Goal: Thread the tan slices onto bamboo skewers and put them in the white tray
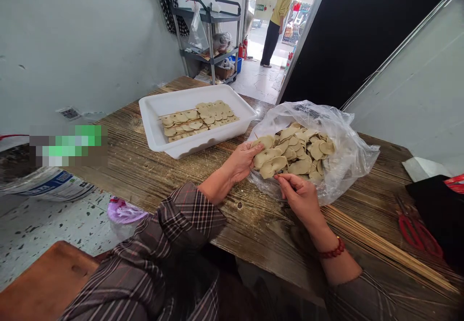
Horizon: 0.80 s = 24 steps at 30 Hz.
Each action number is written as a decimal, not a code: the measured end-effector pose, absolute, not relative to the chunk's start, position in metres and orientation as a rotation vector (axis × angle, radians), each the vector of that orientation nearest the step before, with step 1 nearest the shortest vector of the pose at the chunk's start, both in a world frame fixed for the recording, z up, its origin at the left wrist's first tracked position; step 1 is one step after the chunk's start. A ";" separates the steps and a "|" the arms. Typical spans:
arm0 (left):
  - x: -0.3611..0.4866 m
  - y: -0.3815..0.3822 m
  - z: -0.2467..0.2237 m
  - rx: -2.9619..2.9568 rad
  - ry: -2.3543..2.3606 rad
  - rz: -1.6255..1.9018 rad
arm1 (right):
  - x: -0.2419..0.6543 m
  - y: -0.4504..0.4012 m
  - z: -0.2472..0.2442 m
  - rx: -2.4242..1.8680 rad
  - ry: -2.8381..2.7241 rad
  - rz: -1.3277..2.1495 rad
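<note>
Round beige slices (300, 149) lie heaped in an open clear plastic bag (342, 166) on the wooden table. My left hand (243, 162) is closed on a few slices (270, 160) at the bag's left edge. Just below them, my right hand (297, 191) pinches the end of a thin skewer, which mostly hides behind the slices. In the white tray (195, 147), left of the bag, skewered slices (197, 120) lie in rows. A bundle of bare bamboo skewers (387, 246) rests to the right of my right hand.
Red-handled scissors (416, 234) and a black item (433, 210) lie on the table's right side. A bucket (50, 185) stands at the left. Behind the table are a shelf cart (213, 19) and a person (279, 21) in the doorway.
</note>
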<state>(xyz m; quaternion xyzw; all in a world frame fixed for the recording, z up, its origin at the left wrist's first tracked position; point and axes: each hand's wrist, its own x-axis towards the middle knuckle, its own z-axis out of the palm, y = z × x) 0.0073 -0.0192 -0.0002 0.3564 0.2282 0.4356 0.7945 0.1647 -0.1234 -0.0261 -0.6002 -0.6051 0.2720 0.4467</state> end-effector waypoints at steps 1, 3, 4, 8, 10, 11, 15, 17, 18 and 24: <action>0.008 -0.020 -0.001 0.767 0.485 0.935 | 0.165 -0.123 -0.026 -1.489 -1.494 0.673; 0.008 -0.021 -0.001 0.768 0.481 0.928 | 0.164 -0.123 -0.025 -1.488 -1.492 0.668; 0.009 -0.021 -0.001 0.769 0.481 0.923 | 0.164 -0.124 -0.025 -1.489 -1.492 0.664; 0.009 -0.021 -0.002 0.780 0.472 0.902 | 0.164 -0.124 -0.024 -1.499 -1.493 0.659; 0.009 -0.021 -0.003 0.785 0.475 0.892 | 0.164 -0.124 -0.023 -1.499 -1.494 0.656; 0.009 -0.021 -0.004 0.788 0.477 0.888 | 0.163 -0.124 -0.023 -1.498 -1.496 0.651; 0.012 -0.022 -0.006 0.795 0.479 0.884 | 0.163 -0.124 -0.022 -1.494 -1.504 0.636; 0.012 -0.023 -0.006 0.795 0.485 0.880 | 0.163 -0.124 -0.022 -1.494 -1.500 0.639; 0.012 -0.023 -0.005 0.796 0.492 0.877 | 0.163 -0.124 -0.023 -1.493 -1.499 0.644; -0.002 -0.011 0.002 0.859 0.596 0.903 | 0.174 -0.122 -0.020 -1.487 -1.383 0.657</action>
